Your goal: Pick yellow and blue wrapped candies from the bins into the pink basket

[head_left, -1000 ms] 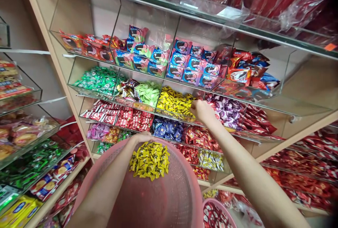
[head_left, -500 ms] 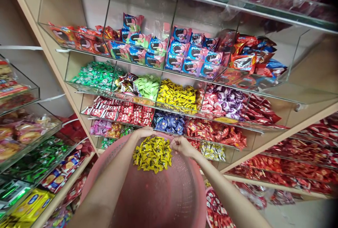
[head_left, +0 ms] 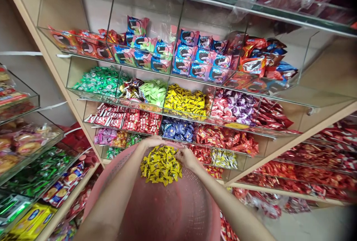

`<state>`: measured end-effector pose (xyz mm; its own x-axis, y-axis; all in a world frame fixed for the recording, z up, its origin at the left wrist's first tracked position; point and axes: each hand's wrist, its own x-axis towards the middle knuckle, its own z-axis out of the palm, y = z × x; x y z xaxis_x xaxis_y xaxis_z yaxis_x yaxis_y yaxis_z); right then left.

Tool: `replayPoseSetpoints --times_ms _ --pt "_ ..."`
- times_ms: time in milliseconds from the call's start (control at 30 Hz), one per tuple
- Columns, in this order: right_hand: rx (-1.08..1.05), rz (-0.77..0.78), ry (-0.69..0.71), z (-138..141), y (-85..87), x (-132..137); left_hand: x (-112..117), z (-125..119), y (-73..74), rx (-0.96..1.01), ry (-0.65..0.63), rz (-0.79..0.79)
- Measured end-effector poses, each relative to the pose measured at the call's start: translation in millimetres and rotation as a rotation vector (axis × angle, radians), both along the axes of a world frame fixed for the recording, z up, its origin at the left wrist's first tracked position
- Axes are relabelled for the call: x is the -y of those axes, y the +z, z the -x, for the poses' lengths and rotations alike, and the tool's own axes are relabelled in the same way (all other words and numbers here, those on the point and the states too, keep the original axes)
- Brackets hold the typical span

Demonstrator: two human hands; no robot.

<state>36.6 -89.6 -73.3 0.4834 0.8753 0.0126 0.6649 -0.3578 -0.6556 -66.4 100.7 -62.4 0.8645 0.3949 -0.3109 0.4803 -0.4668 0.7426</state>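
A pink plastic basket (head_left: 167, 211) is tipped toward me with a heap of yellow wrapped candies (head_left: 160, 164) in its upper part. My left hand (head_left: 152, 142) curls over the basket's far rim and holds it up. My right hand (head_left: 186, 157) rests on the right edge of the candy heap, its fingers bent down among the wrappers. Straight above, a clear shelf bin (head_left: 212, 91) holds more of the same yellow candies (head_left: 185, 101).
Clear acrylic bins on wooden shelving hold green candies (head_left: 99, 81), red packets (head_left: 122, 118), blue candies (head_left: 178, 129), purple and pink sweets (head_left: 234, 107) and cookie packs (head_left: 195, 60). More bins of snacks (head_left: 25, 144) stand at the left. Red packets (head_left: 306, 185) fill lower shelves at right.
My right hand left the yellow candy bin on the shelf and came down to the heap in the basket. The basket and left hand stayed put.
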Motion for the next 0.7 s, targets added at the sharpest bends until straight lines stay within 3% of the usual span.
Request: replayPoseSetpoints --times_ms 100,200,333,433,500,567,633,700 --pt "0.077 0.016 -0.058 3.4 10.1 10.9 6.8 -7.4 0.6 -0.007 -0.024 0.033" --pt "0.121 -0.014 -0.109 1.3 30.6 37.5 17.2 -18.3 6.6 0.014 -0.096 0.024" --pt "0.136 -0.157 -0.28 -7.1 48.0 99.6 35.1 -38.5 14.4 0.025 -0.217 0.042" --pt "0.156 -0.268 -0.512 -6.6 37.9 152.2 48.8 -56.0 13.4 0.031 -0.263 0.044" --pt "0.018 -0.324 -0.656 2.8 24.7 182.5 57.1 -66.4 11.6 0.025 -0.296 0.011" --pt "-0.307 -0.371 -0.767 19.3 12.9 206.9 64.5 -74.6 11.4 0.017 -0.335 -0.015" --pt "-0.697 -0.374 -0.812 39.3 5.6 225.9 71.0 -80.5 13.0 0.014 -0.358 -0.013" --pt "-0.872 -0.373 -0.831 58.5 2.6 240.8 76.9 -85.2 15.4 0.02 -0.362 -0.01"
